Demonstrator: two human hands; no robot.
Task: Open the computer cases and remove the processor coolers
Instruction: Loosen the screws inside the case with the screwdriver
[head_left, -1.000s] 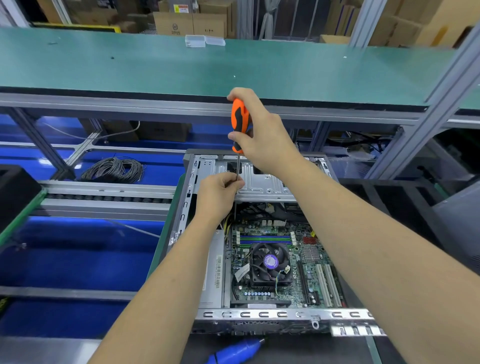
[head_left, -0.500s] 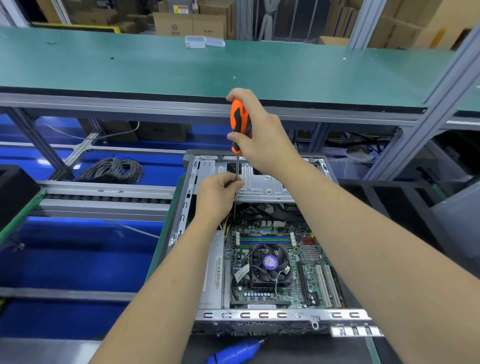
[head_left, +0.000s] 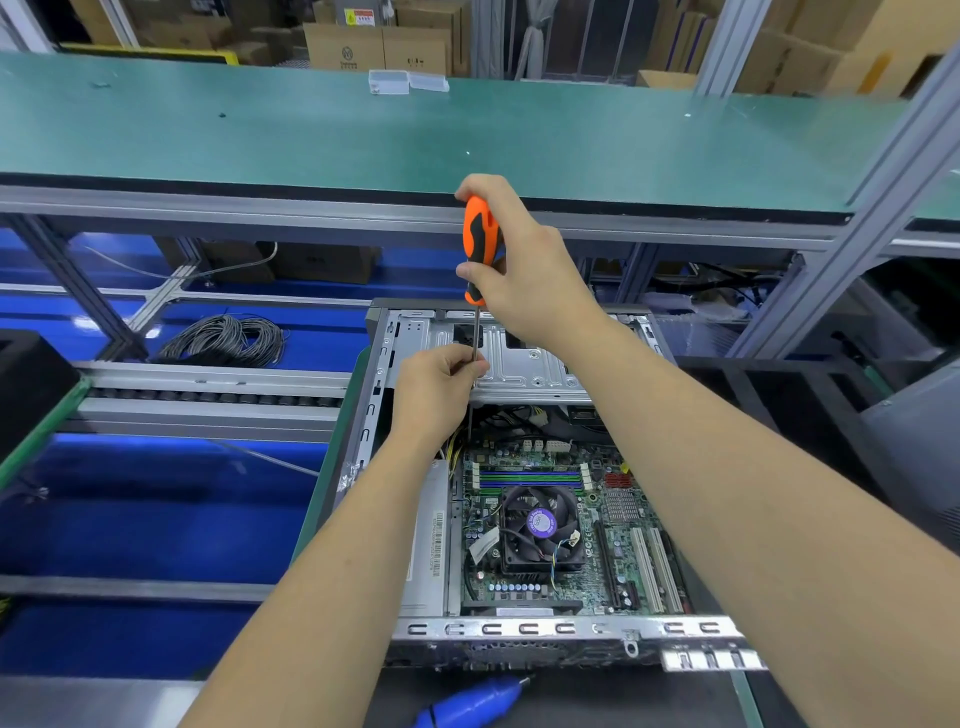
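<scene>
An open computer case (head_left: 519, 629) lies flat before me, its motherboard exposed. The black processor cooler (head_left: 540, 530), a fan with a purple label, sits mid-board. My right hand (head_left: 524, 270) grips the orange-and-black handle of a screwdriver (head_left: 480, 239) held upright over the silver drive cage (head_left: 530, 364) at the case's far end. My left hand (head_left: 441, 384) pinches the screwdriver's thin shaft low down, near the cage's left side. The tip is hidden behind my left hand.
A blue electric screwdriver (head_left: 472, 701) lies on the bench just in front of the case. A coil of grey cable (head_left: 228, 340) rests on the blue surface to the left. A green shelf (head_left: 363, 130) runs overhead behind the case, carried by aluminium posts (head_left: 831, 249).
</scene>
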